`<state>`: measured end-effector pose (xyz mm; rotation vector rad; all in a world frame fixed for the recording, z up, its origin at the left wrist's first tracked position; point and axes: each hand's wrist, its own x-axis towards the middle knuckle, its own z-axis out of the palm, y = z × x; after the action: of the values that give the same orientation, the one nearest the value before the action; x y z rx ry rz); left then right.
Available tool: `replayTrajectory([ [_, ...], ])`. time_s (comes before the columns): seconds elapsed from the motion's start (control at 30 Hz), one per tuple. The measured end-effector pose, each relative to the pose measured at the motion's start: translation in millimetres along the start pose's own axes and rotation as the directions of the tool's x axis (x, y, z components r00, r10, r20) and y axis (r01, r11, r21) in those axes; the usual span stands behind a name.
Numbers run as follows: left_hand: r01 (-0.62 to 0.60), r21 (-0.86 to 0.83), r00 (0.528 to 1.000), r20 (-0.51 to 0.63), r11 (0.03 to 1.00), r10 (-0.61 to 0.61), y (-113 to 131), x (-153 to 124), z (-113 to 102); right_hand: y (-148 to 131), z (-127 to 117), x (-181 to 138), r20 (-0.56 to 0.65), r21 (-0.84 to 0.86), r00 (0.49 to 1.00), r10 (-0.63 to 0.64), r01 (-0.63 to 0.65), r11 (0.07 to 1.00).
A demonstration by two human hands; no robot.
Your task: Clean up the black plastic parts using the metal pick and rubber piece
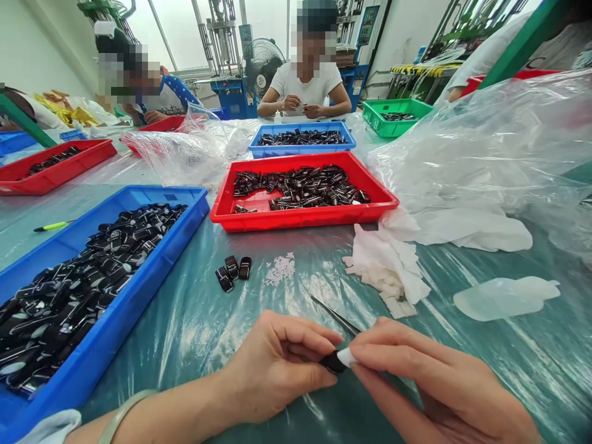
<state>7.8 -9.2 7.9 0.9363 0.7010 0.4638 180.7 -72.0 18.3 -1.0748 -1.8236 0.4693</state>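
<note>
In the head view, my left hand (277,364) is closed, pinching a small black plastic part (333,362) between thumb and fingers. My right hand (430,376) is closed too, its fingertips holding a small white piece (346,356) against the end of that part. Whether the white piece is cloth or paper I cannot tell. Metal tweezers (340,316) stick out past my right fingers, tips toward the upper left; their rear end is hidden by the hand. Beyond my left hand lie several glossy black parts (232,271), beside a scatter of tiny whitish bits (280,269).
A blue tray (152,302) of black parts stands left, a red tray (305,217) ahead. White cloth scraps (388,265) and a translucent squeeze bottle (504,298) lie right, near clear plastic sheeting (485,148). A co-worker (305,86) sits opposite, behind another blue tray (300,150).
</note>
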Motion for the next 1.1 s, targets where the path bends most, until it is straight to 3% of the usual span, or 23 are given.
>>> replayTrajectory([
  [0.23,-0.008,0.025,0.999,0.044,1.000,0.007,0.2,-0.4,-0.7,0.5,-1.8,1.7,0.071,-0.022,0.997,0.024,-0.022,1.000],
  [0.77,-0.020,0.026,0.998,0.063,0.999,0.018,-0.1,0.5,-2.7,2.1,1.4,3.1,0.059,-0.075,0.998,-0.038,0.042,0.996],
  [1.1,-0.026,0.147,0.999,0.036,0.989,0.021,-2.5,-0.4,-2.8,0.4,5.1,7.4,0.055,-0.114,0.998,-0.032,0.038,0.993],
])
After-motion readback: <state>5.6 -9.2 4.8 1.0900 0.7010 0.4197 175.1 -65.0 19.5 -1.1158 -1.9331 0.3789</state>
